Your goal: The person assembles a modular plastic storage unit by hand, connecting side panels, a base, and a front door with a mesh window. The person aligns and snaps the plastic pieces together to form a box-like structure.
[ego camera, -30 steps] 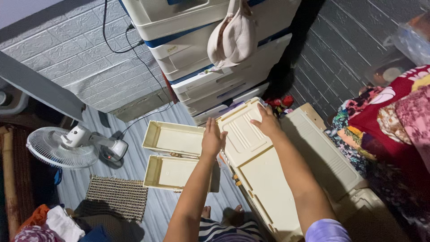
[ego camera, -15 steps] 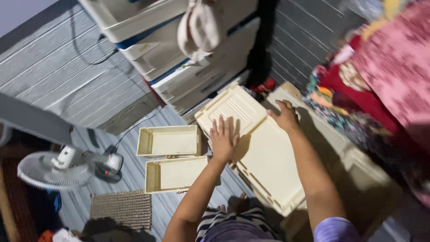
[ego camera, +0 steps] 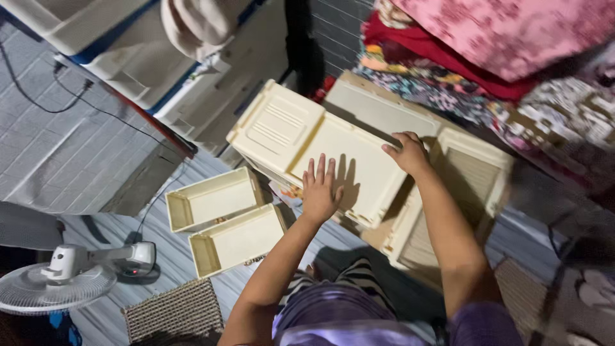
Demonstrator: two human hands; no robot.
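Cream plastic cabinet panel lies flat, stacked on other cream parts on the grey plank floor, its ribbed end toward the drawer tower at the upper left. Left hand rests palm down on the panel's near edge, fingers straight and close together, thumb out to the side. Right hand presses on the panel's far right edge, fingers curled over that edge, gripping nothing else. Under and to the right of the panel sits a louvred cream part, partly covered by the right forearm. Another flat cream panel lies just beyond, toward the heap of patterned fabric at the upper right. Two open cream drawers sit side by side on the floor left of the panel, near but apart from the left hand. A white floor fan stands at the lower left, beside a woven mat
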